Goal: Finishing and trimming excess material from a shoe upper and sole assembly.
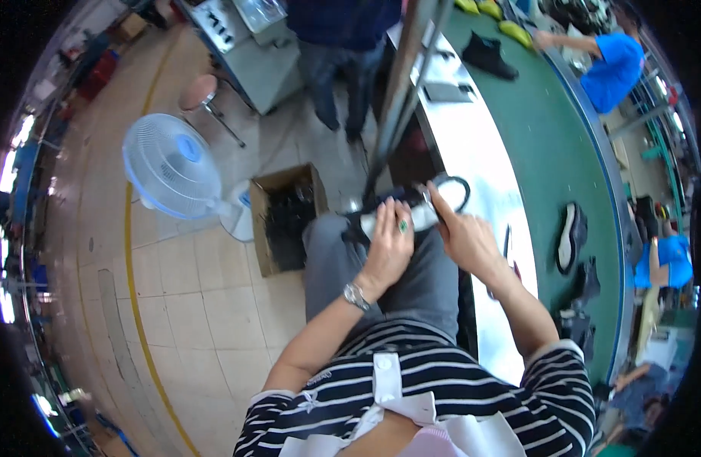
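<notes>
A black-and-white shoe rests across my thighs, partly covered by my hands. My left hand, with a green-stoned ring and a wristwatch, lies over its near left part, fingers together and curved round it. At the shoe's right end, my right hand grips with the index finger stretched along it; the thumb is hidden. Just past my right fingertips a thin black loop curves over the bright worktop; whether it joins the shoe I cannot tell.
The metal worktop borders a green conveyor belt on my right. The belt carries a white-soled dark shoe and a black boot. An open carton and a fan stand left. A metal post rises ahead; people work nearby.
</notes>
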